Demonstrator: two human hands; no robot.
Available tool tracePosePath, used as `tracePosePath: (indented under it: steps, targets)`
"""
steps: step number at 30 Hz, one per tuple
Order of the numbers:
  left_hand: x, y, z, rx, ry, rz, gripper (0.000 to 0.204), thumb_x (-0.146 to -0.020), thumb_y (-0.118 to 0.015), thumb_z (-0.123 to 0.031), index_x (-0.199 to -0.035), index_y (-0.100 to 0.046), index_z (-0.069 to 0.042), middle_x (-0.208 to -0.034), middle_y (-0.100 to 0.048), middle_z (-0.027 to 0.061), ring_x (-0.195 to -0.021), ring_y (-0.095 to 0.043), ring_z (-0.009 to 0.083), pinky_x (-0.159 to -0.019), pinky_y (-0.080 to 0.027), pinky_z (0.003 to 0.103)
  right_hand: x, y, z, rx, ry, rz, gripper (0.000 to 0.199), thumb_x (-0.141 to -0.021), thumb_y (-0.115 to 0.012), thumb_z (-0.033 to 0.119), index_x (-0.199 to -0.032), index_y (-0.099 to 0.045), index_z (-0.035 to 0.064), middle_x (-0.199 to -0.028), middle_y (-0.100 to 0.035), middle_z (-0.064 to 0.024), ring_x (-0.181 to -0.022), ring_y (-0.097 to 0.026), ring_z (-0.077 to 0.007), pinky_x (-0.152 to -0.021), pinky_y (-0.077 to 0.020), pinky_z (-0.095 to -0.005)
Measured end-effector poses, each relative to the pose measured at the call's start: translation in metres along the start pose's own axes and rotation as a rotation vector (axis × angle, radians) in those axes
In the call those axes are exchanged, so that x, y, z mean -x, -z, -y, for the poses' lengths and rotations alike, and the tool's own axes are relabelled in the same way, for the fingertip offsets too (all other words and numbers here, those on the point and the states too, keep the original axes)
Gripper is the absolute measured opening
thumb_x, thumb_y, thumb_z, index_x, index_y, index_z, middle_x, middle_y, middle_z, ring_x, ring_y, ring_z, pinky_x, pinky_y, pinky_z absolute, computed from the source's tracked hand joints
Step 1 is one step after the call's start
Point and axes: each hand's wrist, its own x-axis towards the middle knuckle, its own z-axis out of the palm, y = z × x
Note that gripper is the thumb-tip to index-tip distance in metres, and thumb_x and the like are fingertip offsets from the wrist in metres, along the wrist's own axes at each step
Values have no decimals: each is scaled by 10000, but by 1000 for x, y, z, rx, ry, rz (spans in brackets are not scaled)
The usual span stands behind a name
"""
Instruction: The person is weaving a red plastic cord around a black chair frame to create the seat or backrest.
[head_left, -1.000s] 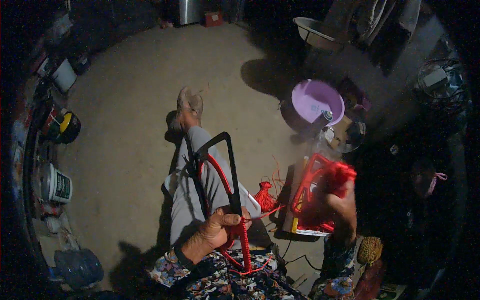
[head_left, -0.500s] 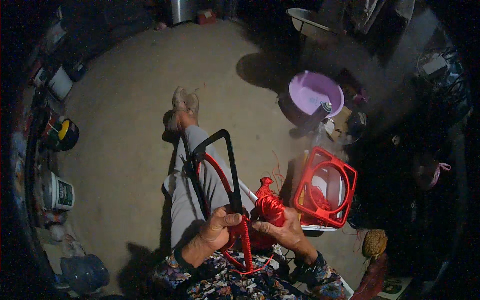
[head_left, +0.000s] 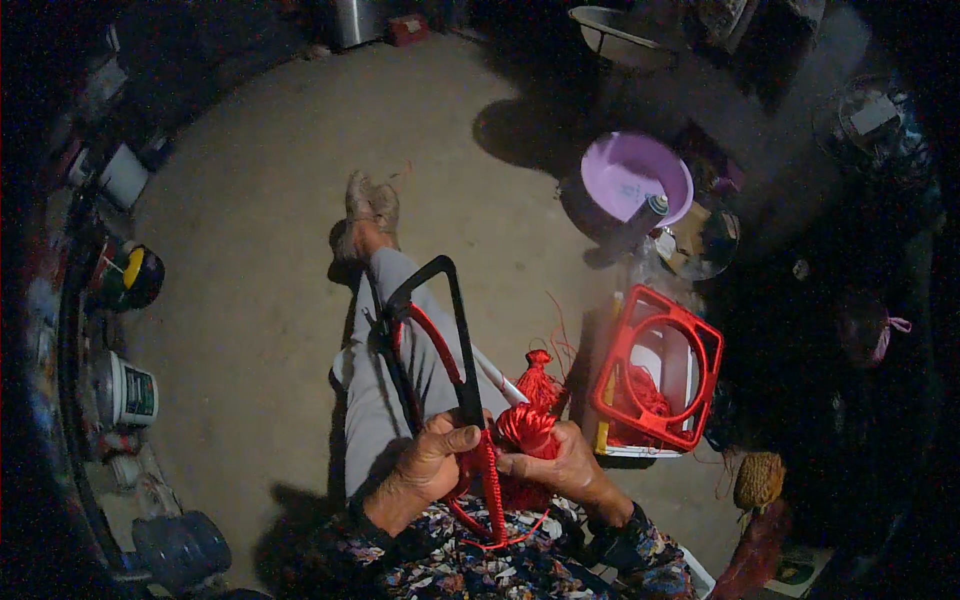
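My left hand [head_left: 432, 462] is closed around the lower part of a black frame [head_left: 461, 340] that stands tilted over my lap. Red cord wraps the frame's near bar [head_left: 492, 490] in tight turns, and more red covers part of an inner curved bar [head_left: 428, 335]. Just to the right, my right hand [head_left: 572, 466] grips a thick bundle of shiny red cord [head_left: 527, 428], close against the wrapped bar. A tufted end of the red cord [head_left: 539, 382] sticks out beyond the bundle. Fingertips of both hands are partly hidden behind the cord.
Right of my legs stands a white bin with a red square rim [head_left: 612, 400], red cord inside. Beyond it are a purple basin [head_left: 625, 175] and a spray can [head_left: 640, 220]. Along the left lie a white bucket [head_left: 133, 393] and a blue water jug [head_left: 182, 548].
My right hand and the cord bundle have shifted slightly left, nearer the wrapped bar. The bundle has turned a little, showing more of its tufted end. My left hand stays on the frame.
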Motion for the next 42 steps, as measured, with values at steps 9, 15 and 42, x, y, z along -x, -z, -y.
tracePosePath:
  steps: [9, 15, 42]
  targets:
    - [1, 19, 8, 71, -35, 65, 335, -766, -695, -192, -1013, -574, -1, -936, -638, 73, -876, -614, 189, -843, -473, 324, 2, -9, 11, 79, 78, 52, 227, -749, -695, 104, -937, -593, 28, -773, -598, 11, -662, -530, -53, -598, -442, -216]
    - [5, 23, 3, -25, -46, 68, 357, -789, -681, -262, -1024, -586, -10, -951, -651, 98, -875, -628, 226, -823, -497, 380, -11, -4, 13, 126, 14, 29, 298, -766, -721, 220, -981, -600, 52, -809, -620, 10, -702, -560, -78, -639, -464, -244]
    - [10, 2, 0, 53, -110, -209, 302, -805, -633, -116, -1088, -557, -43, -982, -625, 62, -902, -601, 206, -834, -473, 348, -80, 15, 3, 756, 622, 426, 310, -834, -548, 52, -1137, -519, -5, -961, -479, -146, -875, -469, -292, -783, -402, -369]
